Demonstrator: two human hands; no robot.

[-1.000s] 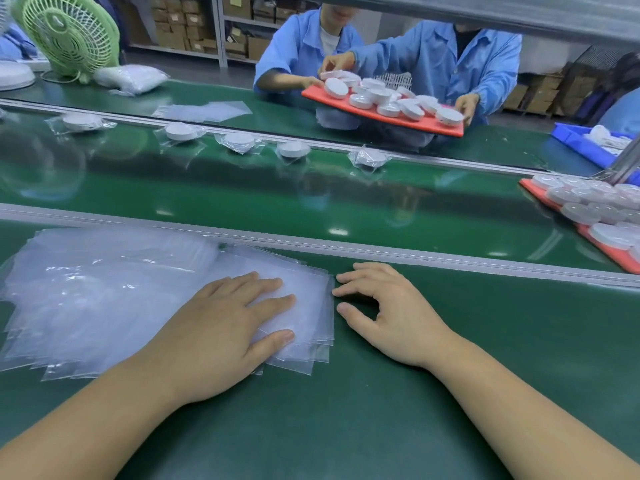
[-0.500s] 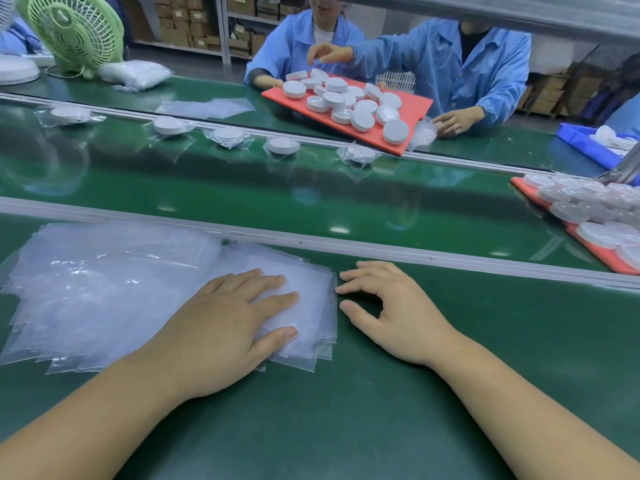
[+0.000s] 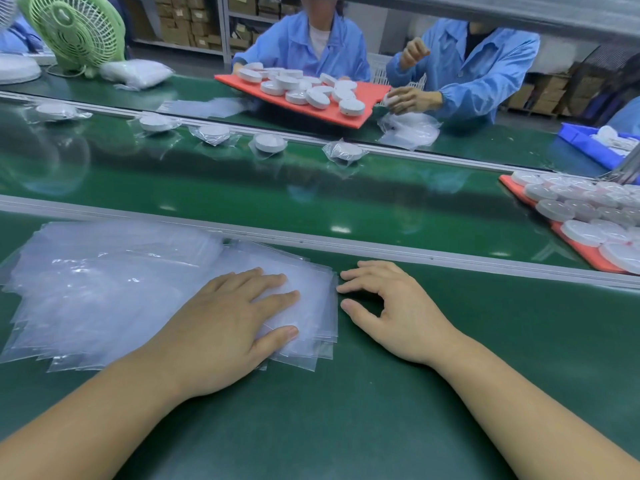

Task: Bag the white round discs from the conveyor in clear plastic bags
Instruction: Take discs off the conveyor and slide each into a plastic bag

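A spread pile of clear plastic bags [image 3: 104, 292] lies on the green near bench. My left hand [image 3: 228, 320] rests flat on the pile's right end, fingers straight. My right hand [image 3: 391, 306] lies on the bench just right of the pile, its fingertips touching the bags' right edge, fingers relaxed and holding nothing. An orange tray [image 3: 588, 254] with several white round discs [image 3: 581, 232] sits on the conveyor at the right. Several bagged discs [image 3: 270, 143] lie along the conveyor's far side.
Two people in blue coats [image 3: 478, 60] work across the belt at another orange tray [image 3: 311, 110] of discs. A green fan [image 3: 74, 29] stands far left, a blue bin [image 3: 595, 143] far right. Metal rails [image 3: 381, 245] border the conveyor [image 3: 277, 195].
My hands have stayed in place on the bags. The bagged discs have drifted left on the conveyor. The people opposite have shifted their orange tray to the left and lowered it.
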